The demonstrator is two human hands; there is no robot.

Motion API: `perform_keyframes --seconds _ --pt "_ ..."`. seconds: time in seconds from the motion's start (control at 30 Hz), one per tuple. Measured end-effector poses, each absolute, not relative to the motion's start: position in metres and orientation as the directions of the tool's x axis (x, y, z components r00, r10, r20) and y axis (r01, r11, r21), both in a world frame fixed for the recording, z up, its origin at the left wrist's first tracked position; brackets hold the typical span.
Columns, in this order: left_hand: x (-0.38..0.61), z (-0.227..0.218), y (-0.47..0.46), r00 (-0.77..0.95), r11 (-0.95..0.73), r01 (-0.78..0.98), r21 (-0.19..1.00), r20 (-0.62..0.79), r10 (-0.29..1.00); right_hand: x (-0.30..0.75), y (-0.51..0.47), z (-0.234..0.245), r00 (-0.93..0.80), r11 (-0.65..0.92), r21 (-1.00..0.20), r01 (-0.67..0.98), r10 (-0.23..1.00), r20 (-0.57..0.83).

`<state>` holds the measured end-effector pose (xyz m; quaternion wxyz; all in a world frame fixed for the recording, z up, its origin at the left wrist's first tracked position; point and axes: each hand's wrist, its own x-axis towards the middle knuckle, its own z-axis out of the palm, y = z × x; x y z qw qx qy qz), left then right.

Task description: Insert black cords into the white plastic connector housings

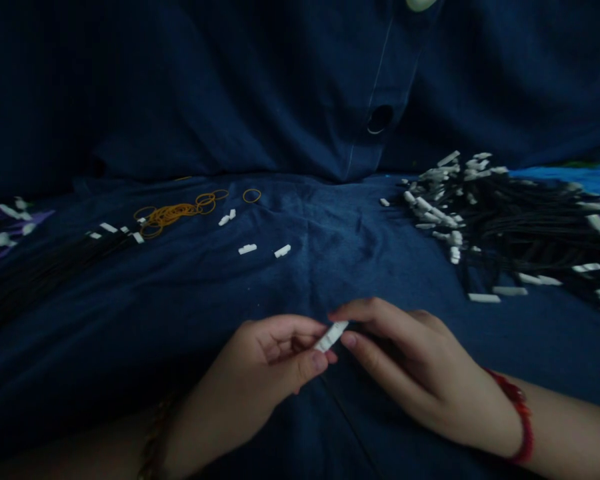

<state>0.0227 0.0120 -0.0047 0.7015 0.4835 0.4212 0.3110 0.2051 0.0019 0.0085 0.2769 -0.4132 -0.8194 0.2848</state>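
A small white plastic piece, slim and slightly ridged, is held aslant between my two hands. My left hand pinches its lower end between thumb and fingers. At the upper end, the index finger and thumb of my right hand close in on the piece from both sides. A thin dark cord runs down below the hands toward the bottom edge; where it joins the piece is hidden by the fingers.
Loose white pieces lie on the dark blue cloth. Behind them is a pile of orange rubber bands. Black cords with white ends are heaped at right; a bundle of black cords lies at left. Blue fabric hangs at the back.
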Motion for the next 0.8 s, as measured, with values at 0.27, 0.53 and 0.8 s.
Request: perform_keyframes --seconds 0.27,0.53,0.8 --pt "0.021 -0.007 0.0134 0.509 0.396 -0.072 0.915 -0.308 0.804 0.2077 0.0015 0.0035 -0.472 0.535 -0.684 0.495 0.827 0.306" --pt "0.0211 -0.0053 0.0139 0.517 0.402 -0.066 0.913 -0.313 0.797 0.2048 -0.0001 0.0056 -0.489 0.592 -0.629 0.504 0.796 0.357" --pt "0.0199 -0.0043 0.0145 0.498 0.434 -0.043 0.9 -0.357 0.79 0.2026 -0.0013 0.002 -0.527 0.636 -0.588 0.5 0.762 0.376"
